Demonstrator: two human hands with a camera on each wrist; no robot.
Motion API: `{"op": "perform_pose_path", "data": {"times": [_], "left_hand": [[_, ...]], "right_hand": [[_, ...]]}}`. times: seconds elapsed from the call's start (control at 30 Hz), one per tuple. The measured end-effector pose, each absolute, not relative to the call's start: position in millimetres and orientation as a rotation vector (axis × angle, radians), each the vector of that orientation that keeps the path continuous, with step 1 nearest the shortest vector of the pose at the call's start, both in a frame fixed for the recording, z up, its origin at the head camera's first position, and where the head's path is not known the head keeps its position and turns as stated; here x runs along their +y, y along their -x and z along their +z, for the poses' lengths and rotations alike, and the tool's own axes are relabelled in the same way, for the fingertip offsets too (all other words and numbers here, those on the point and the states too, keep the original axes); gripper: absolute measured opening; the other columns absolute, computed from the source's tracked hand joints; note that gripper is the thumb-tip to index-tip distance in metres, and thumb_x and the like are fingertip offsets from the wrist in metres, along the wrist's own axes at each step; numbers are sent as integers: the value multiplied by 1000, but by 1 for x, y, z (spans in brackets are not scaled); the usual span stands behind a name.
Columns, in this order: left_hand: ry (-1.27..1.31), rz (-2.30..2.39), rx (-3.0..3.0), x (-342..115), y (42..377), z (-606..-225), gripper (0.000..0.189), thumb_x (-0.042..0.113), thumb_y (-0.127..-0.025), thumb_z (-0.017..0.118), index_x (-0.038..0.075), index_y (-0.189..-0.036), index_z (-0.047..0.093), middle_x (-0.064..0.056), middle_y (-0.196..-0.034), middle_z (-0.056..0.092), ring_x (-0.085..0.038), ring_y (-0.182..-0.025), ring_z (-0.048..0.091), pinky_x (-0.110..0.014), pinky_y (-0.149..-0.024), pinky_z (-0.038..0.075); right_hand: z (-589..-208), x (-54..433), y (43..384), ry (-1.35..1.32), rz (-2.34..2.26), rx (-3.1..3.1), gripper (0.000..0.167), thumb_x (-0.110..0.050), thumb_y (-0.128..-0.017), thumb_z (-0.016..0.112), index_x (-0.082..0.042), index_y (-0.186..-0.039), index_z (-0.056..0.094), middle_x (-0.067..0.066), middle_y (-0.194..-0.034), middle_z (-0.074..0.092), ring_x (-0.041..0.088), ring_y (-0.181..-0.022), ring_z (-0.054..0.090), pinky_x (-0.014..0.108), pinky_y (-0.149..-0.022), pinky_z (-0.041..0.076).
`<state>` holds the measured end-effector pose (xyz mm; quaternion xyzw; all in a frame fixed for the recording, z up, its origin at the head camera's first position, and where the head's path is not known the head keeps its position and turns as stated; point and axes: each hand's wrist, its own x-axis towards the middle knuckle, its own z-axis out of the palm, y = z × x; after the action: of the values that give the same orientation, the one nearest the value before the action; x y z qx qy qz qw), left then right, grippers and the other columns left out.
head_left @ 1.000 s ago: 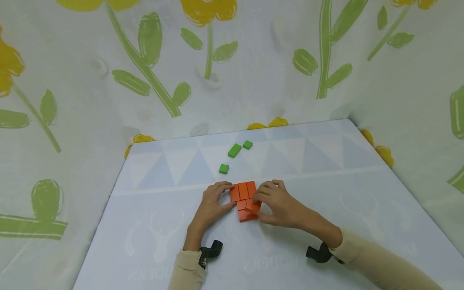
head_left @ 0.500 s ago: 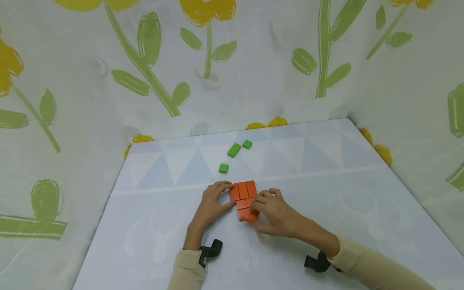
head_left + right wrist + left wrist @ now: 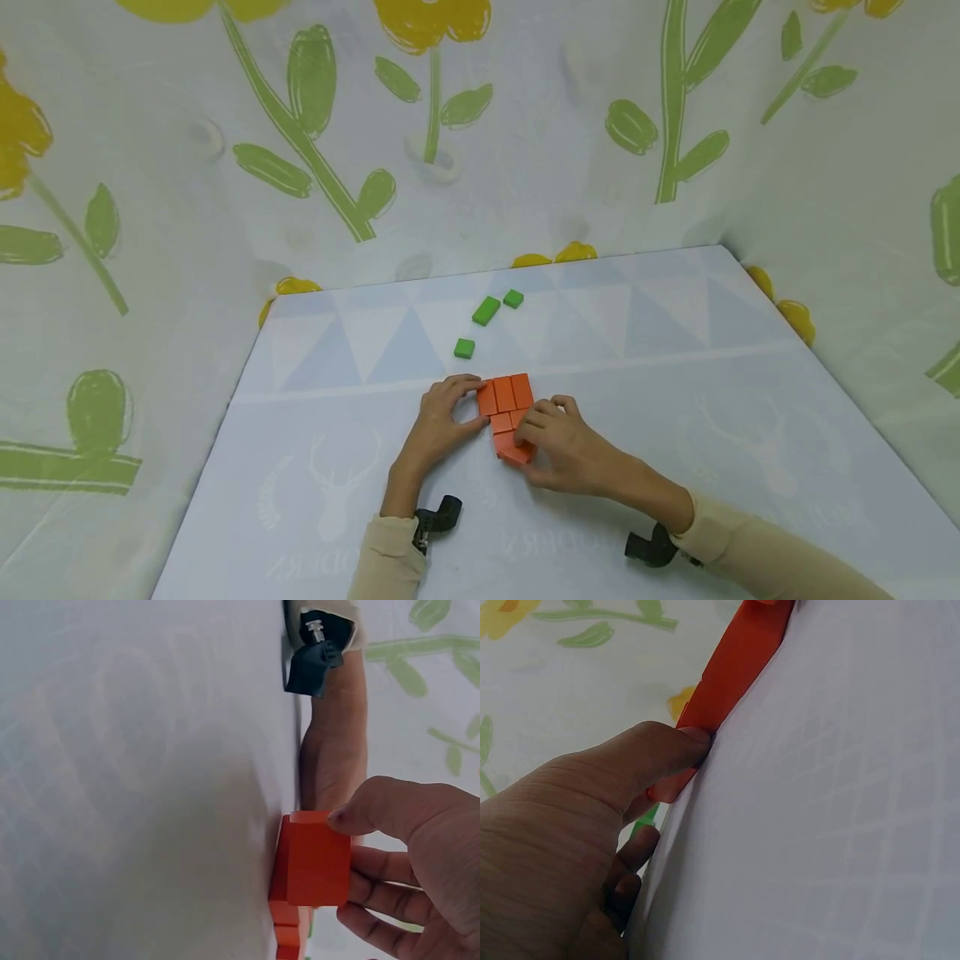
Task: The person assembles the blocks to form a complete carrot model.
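Several flat orange blocks lie fitted together on the table. My left hand holds the leftmost block of the far row, thumb at its near corner and index finger at its far corner; in the left wrist view the left thumb presses the blocks' orange side. With my right hand I pinch another orange block between thumb and fingers, over the near end of the group. That block looks tilted, and whether it touches those under it I cannot tell. The right fingers hide part of the group's right side.
Beyond the orange group lie a small green block, a longer green block and another small green block. The table has a pale printed cover, with a flower-patterned curtain around its back and sides.
My right hand has moved slightly left and nearer, bringing the pinched orange block to the near end of the group. My left hand stays in place.
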<state>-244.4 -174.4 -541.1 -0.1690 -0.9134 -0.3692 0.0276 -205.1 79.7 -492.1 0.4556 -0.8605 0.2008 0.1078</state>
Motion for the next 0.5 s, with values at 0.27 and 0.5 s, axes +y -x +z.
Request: {"op": "perform_pose_path", "data": {"times": [0.27,0.5], "left_hand": [[532,-1141,-2797,-175,244,-540,52,33,-87,78,22,-134,62,8,-140,54,-20,-133,43,-49,-111,27],[544,-1160,-2792,-175,244,-540,52,33,-87,78,21,-135,63,7,-140,54,-20,-133,44,-49,-111,26]], "right_hand": [[-497,79,204,-1341,550,-2509,26,-22,-75,82,-20,-95,65,-8,-99,60,16,-103,53,48,-93,37],[-489,86,214,-1351,641,-2496,30,-26,-76,85,-17,-100,68,-8,-102,63,16,-104,56,52,-92,37]]}}
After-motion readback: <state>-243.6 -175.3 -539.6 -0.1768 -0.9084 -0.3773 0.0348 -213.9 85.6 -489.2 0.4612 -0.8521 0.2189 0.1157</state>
